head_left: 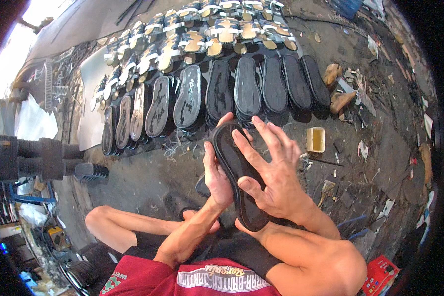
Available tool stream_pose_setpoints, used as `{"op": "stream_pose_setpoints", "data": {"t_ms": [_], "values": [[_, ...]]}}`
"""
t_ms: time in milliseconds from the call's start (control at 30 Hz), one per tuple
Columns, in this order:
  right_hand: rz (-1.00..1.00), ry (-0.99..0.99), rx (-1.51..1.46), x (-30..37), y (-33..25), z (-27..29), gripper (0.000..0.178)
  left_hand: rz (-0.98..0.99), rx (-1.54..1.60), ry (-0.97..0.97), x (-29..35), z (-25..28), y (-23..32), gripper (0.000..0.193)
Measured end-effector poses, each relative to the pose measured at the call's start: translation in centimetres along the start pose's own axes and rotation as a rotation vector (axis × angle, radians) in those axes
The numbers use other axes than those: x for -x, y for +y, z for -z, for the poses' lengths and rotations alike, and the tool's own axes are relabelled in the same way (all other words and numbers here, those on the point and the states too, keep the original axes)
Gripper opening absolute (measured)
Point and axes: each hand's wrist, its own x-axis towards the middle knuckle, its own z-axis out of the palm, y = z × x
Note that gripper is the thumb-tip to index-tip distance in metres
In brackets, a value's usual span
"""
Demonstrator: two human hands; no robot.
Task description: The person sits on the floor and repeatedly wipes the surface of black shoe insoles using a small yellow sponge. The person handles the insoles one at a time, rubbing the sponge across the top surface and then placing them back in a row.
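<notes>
A black shoe sole (234, 170) stands tilted between my two hands above my lap. My left hand (216, 175) grips its left edge, with the thumb reaching up by the toe end. My right hand (274, 172) lies flat on the sole's face with its fingers spread, the thumb pressing near the middle. On the ground beyond lies a row of black soles (246, 91), some shiny with glue (187, 98).
Behind the soles lie rows of sandal uppers with white straps and tan insoles (197, 42). A small yellow container (315, 139) and a brush (325, 160) sit on the dirty ground at right. Stacked black soles (34, 158) stand left. A red box (380, 275) lies at lower right.
</notes>
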Motion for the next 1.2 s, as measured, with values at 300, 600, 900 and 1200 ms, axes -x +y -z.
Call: {"op": "stream_pose_setpoints", "data": {"t_ms": [300, 600, 900, 1200], "values": [[-0.026, -0.027, -0.117, 0.2, -0.5, -2.6, 0.08, -0.108, -0.224, -0.006, 0.3, 0.4, -0.4, 0.068], [-0.047, -0.058, -0.087, -0.2, 0.9, -3.1, 0.08, -0.003, -0.389, -0.055, -0.6, 0.9, 0.6, 0.057], [-0.052, -0.031, -0.087, -0.2, 2.1, -4.1, 0.077, 0.065, -0.45, -0.066, -1.2, 0.3, 1.0, 0.055], [-0.051, -0.056, -0.057, -0.3, 2.5, -4.5, 0.076, 0.232, -0.408, 0.036, -1.3, 0.8, 1.3, 0.056]]}}
